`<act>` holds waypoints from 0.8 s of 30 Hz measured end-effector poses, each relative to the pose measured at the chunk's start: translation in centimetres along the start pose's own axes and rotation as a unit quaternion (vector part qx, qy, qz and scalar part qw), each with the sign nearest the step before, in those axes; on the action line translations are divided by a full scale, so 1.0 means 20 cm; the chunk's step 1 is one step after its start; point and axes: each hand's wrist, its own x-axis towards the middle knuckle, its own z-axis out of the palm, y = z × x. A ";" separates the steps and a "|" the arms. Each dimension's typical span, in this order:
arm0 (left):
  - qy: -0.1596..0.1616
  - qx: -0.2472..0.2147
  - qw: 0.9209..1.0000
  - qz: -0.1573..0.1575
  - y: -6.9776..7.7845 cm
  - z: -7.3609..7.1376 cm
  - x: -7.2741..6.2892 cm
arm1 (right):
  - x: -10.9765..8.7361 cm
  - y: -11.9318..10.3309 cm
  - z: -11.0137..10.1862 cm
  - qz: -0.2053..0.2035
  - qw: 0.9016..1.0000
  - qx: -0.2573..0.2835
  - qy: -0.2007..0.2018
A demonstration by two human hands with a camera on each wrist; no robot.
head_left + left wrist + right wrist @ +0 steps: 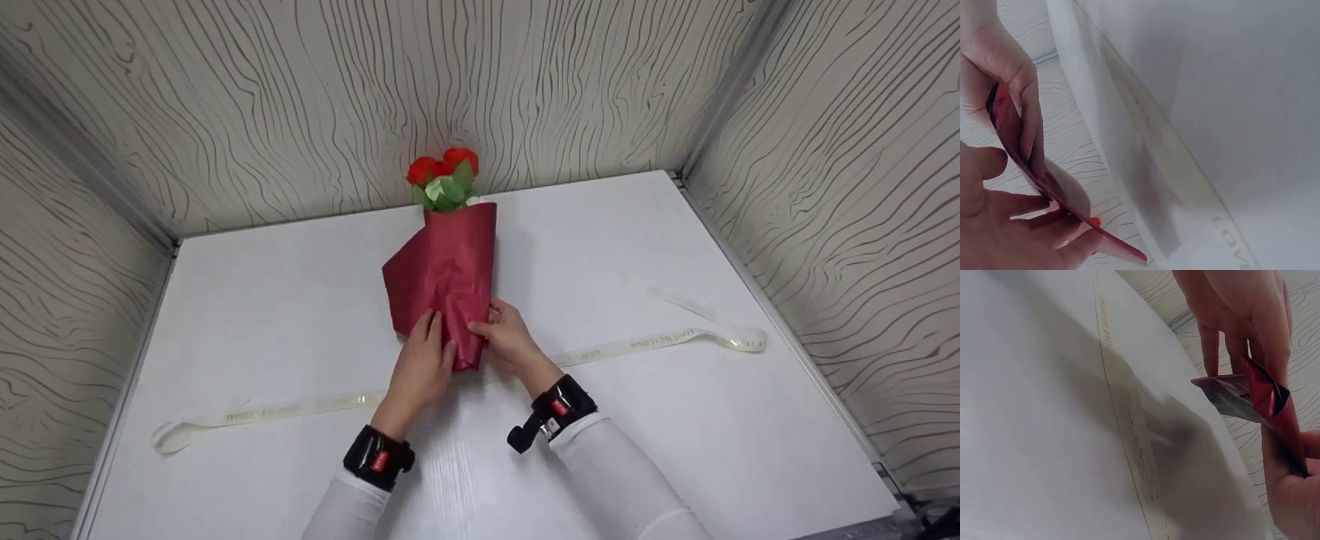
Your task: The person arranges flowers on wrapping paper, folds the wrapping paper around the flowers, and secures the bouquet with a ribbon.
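Note:
A small bouquet lies on the white table, its red roses [442, 166] and green leaves showing above dark red wrapping paper [457, 262]. The paper is folded over the stems, with a loose flap standing out at the left. My left hand [424, 367] rests on the lower left of the wrap, fingers fairly straight; in the left wrist view they touch the paper and the thumb stands apart. My right hand [514, 341] pinches the wrap's lower right edge between thumb and fingers. The rolled lower end of the paper [1275, 399] shows in the right wrist view. The stems are hidden.
A pale ribbon with gold lettering [285, 411] runs across the table beneath the hands and the wrap's lower end. Its loops curl at both sides. Wood-patterned panels [360, 97] stand behind and beside the table [285, 300].

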 end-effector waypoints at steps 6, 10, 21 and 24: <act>0.094 0.029 0.995 0.024 0.02 -0.04 0.06 | -0.06 -0.05 0.02 -0.032 0.999 -0.022 -0.026; 0.102 0.015 0.995 0.000 0.02 -0.08 0.10 | -0.09 -0.08 0.04 -0.040 0.998 -0.027 -0.038; 0.062 -0.114 0.991 -0.027 0.04 -0.10 0.15 | -0.14 -0.12 0.08 -0.038 0.998 -0.006 -0.059; 0.046 -0.186 0.980 -0.044 0.04 -0.09 0.15 | -0.14 -0.12 0.09 -0.041 0.997 -0.010 -0.066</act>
